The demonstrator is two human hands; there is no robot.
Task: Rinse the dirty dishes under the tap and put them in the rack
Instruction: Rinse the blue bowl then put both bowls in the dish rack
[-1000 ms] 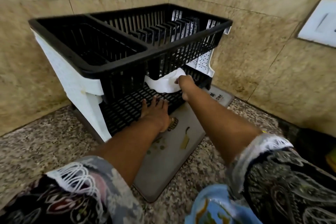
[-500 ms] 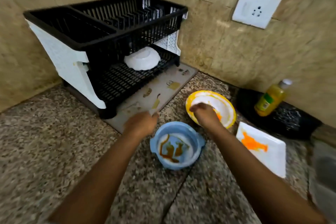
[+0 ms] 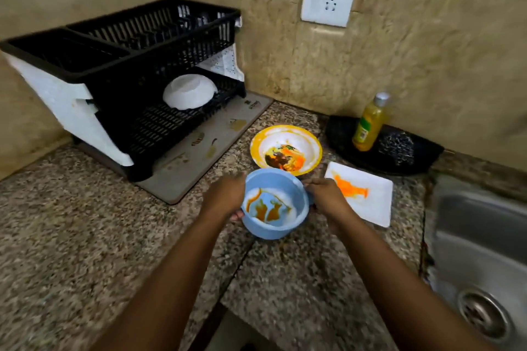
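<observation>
1. Both hands, left hand (image 3: 225,196) and right hand (image 3: 328,198), grip the round blue plastic bowl (image 3: 275,205) by its sides, over the counter
2. Speckled granite counter (image 3: 71,236); beige wall tiles; steel sink (image 3: 482,259) at right
3. Bowl inside has brown sauce smears and white residue
4. Black slatted rack (image 3: 128,45) holds one white bowl (image 3: 189,91) on its lower shelf

I see a pale blue bowl (image 3: 275,204) streaked brown, a yellow-rimmed plate (image 3: 286,150) smeared orange and dark, a white square plate (image 3: 361,196) with an orange smear, a black-and-white rack (image 3: 125,71), and a speckled granite counter (image 3: 85,236).
</observation>
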